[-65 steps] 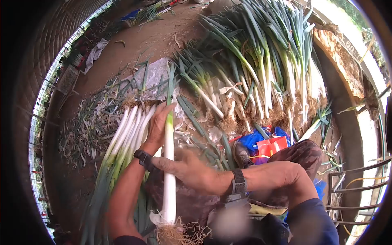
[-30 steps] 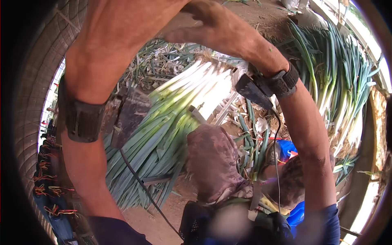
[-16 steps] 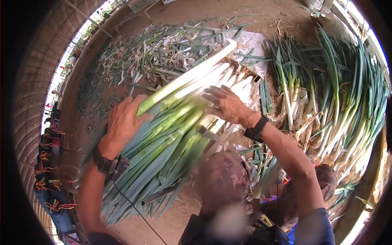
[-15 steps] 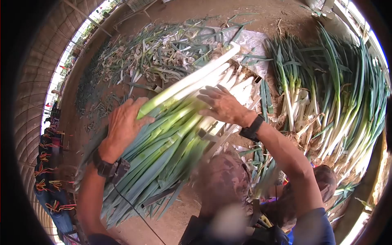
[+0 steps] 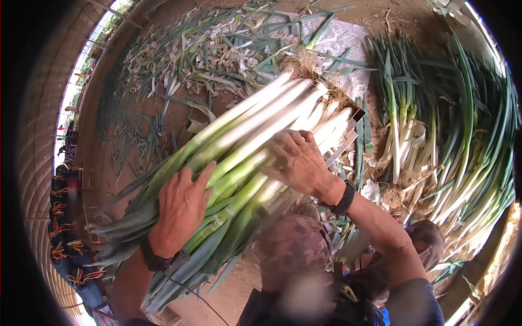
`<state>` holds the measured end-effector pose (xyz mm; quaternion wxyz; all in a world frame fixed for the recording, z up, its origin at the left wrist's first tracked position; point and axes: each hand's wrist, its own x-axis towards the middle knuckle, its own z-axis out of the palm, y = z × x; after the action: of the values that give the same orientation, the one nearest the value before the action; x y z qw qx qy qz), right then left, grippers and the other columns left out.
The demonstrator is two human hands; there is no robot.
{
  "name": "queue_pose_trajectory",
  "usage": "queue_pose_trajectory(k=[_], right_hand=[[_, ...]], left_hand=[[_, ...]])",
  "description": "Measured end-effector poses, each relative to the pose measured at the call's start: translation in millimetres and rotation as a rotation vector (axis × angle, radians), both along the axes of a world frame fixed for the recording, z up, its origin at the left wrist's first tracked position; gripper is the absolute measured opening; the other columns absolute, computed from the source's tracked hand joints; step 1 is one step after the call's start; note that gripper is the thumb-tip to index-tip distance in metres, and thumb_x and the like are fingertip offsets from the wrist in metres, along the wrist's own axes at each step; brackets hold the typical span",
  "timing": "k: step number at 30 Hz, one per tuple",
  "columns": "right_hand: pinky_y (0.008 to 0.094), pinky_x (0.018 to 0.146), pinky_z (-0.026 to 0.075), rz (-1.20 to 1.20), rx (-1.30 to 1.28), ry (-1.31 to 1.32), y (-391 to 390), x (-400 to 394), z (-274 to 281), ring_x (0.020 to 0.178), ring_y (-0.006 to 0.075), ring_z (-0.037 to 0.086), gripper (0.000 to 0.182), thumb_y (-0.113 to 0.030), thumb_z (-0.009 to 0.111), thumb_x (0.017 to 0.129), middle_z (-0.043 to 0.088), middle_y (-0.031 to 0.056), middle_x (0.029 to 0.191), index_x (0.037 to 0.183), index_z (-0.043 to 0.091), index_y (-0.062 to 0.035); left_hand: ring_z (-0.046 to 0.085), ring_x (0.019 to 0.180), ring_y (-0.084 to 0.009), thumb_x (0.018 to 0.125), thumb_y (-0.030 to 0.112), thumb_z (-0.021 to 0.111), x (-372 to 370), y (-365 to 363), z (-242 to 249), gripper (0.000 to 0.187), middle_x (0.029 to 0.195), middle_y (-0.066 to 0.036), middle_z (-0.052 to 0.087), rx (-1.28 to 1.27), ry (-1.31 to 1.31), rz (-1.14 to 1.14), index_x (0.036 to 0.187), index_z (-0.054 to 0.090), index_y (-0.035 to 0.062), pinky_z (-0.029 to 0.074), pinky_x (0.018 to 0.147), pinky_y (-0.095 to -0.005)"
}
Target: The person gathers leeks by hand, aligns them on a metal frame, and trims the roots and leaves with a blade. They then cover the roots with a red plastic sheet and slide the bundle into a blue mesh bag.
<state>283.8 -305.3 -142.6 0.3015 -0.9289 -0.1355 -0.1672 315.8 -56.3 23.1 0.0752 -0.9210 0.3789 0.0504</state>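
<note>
A thick bundle of leeks (image 5: pixel 239 144) lies diagonally across a metal frame (image 5: pixel 348 142), with white stems and roots toward the upper right and green leaves toward the lower left. My left hand (image 5: pixel 182 209) rests on the leaves and lower stems, fingers apart and pointing up. My right hand (image 5: pixel 299 163) lies over the white and pale green stems, its fingers curved down onto them. Each wrist has a dark band. The undersides of both hands are hidden.
Cut leaves and peelings (image 5: pixel 201 49) cover the ground beyond the bundle. More leeks (image 5: pixel 462 136) are piled at the right. A camouflage cap (image 5: pixel 293 244) shows at the bottom centre, another (image 5: pixel 427 242) to its right. Dark bundles with coloured ties (image 5: pixel 68 217) stand at the left.
The upper leeks, earlier raised beside my left hand, now lie on the bundle. My left hand has moved right and down onto the leaves; my right hand has shifted slightly right and down.
</note>
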Motion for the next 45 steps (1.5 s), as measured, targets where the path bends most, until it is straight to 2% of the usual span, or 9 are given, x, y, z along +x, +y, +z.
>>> queue_pose_trajectory(k=[15, 20, 24, 27, 29, 30, 34, 36, 45], right_hand=[[0.0456, 0.098, 0.038, -0.006, 0.055, 0.02, 2, -1, 0, 0.115, 0.0288, 0.053, 0.05, -0.038, 0.073, 0.084, 0.058, 0.0108, 0.12, 0.12, 0.063, -0.0038], [0.0499, 0.108, 0.036, 0.109, 0.126, 0.175, -23, 18, 16, 0.127, 0.0315, 0.049, 0.066, -0.055, 0.066, 0.089, 0.055, 0.0127, 0.135, 0.134, 0.059, -0.008], [0.056, 0.121, 0.021, 0.125, -0.138, 0.052, -36, 62, -9, 0.149, 0.0339, 0.032, 0.077, -0.066, 0.052, 0.093, 0.036, 0.0114, 0.16, 0.155, 0.04, -0.0227], [0.052, 0.122, 0.021, 0.146, -0.188, 0.057, -36, 65, -24, 0.147, 0.033, 0.035, 0.069, -0.062, 0.052, 0.096, 0.041, 0.0111, 0.157, 0.151, 0.046, -0.0201], [0.0499, 0.121, 0.022, 0.142, -0.189, -0.05, -38, 63, -32, 0.146, 0.0314, 0.037, 0.063, -0.058, 0.053, 0.098, 0.043, 0.0099, 0.156, 0.148, 0.05, -0.0202], [0.0508, 0.122, 0.021, 0.153, -0.171, -0.025, -39, 63, -31, 0.147, 0.0305, 0.036, 0.063, -0.06, 0.052, 0.097, 0.042, 0.0083, 0.157, 0.147, 0.051, -0.0213], [0.0516, 0.122, 0.02, 0.181, -0.161, 0.019, -39, 65, -21, 0.146, 0.0306, 0.037, 0.06, -0.058, 0.054, 0.097, 0.044, 0.007, 0.156, 0.145, 0.054, -0.0216], [0.0514, 0.122, 0.021, 0.175, -0.203, -0.021, -40, 66, -29, 0.146, 0.0304, 0.038, 0.058, -0.056, 0.053, 0.098, 0.044, 0.0075, 0.156, 0.145, 0.054, -0.0213], [0.0555, 0.121, 0.019, 0.165, -0.225, 0.119, -37, 76, -31, 0.146, 0.0324, 0.036, 0.043, -0.045, 0.049, 0.104, 0.044, 0.0086, 0.155, 0.141, 0.056, -0.0245]], left_hand=[[0.056, 0.079, -0.0354, 0.09, 0.007, 0.065, 41, -9, -52, 0.048, 0.09, -0.016, 0.053, -0.239, 0.304, 0.084, 0.137, 0.059, 0.0068, 0.045, 0.071, -0.0451], [0.057, 0.083, -0.0341, 0.09, 0.004, 0.064, 35, -13, -62, 0.047, 0.092, -0.014, 0.055, -0.219, 0.287, 0.147, 0.137, 0.059, 0.0065, 0.046, 0.074, -0.0449], [0.06, 0.096, -0.0346, 0.093, 0.006, 0.063, 28, -11, -68, 0.043, 0.107, -0.014, 0.061, -0.286, 0.169, 0.092, 0.135, 0.06, 0.0076, 0.05, 0.081, -0.042], [0.058, 0.117, -0.0373, 0.094, 0.012, 0.064, 19, -17, -40, 0.041, 0.128, -0.018, 0.059, -0.265, 0.217, 0.18, 0.135, 0.061, 0.0084, 0.05, 0.096, -0.0435], [0.049, 0.131, -0.0411, 0.097, 0.03, 0.063, 14, -15, -17, 0.043, 0.139, -0.021, 0.054, -0.205, 0.032, -0.053, 0.133, 0.063, 0.0075, 0.04, 0.109, -0.0517], [0.04, 0.139, -0.0436, 0.099, 0.053, 0.053, 23, -3, -9, 0.063, 0.147, -0.023, 0.047, -0.037, -0.081, -0.018, 0.141, 0.055, 0.0068, 0.026, 0.118, -0.056], [0.035, 0.143, -0.0451, 0.099, 0.067, 0.04, 54, 101, -5, 0.081, 0.152, -0.024, 0.043, 0.155, -0.164, 0.334, 0.152, 0.04, 0.0068, 0.022, 0.121, -0.0529], [0.039, 0.138, -0.0454, 0.099, 0.069, 0.036, 54, 152, -33, 0.084, 0.146, -0.026, 0.044, 0.116, 0.266, 0.837, 0.158, 0.03, 0.0093, 0.027, 0.115, -0.0595], [0.045, 0.123, -0.0433, 0.105, 0.056, 0.037, 16, 137, -47, 0.067, 0.135, -0.019, 0.046, 0.025, 0.073, 0.681, 0.16, 0.027, 0.0178, 0.033, 0.106, -0.0586]])
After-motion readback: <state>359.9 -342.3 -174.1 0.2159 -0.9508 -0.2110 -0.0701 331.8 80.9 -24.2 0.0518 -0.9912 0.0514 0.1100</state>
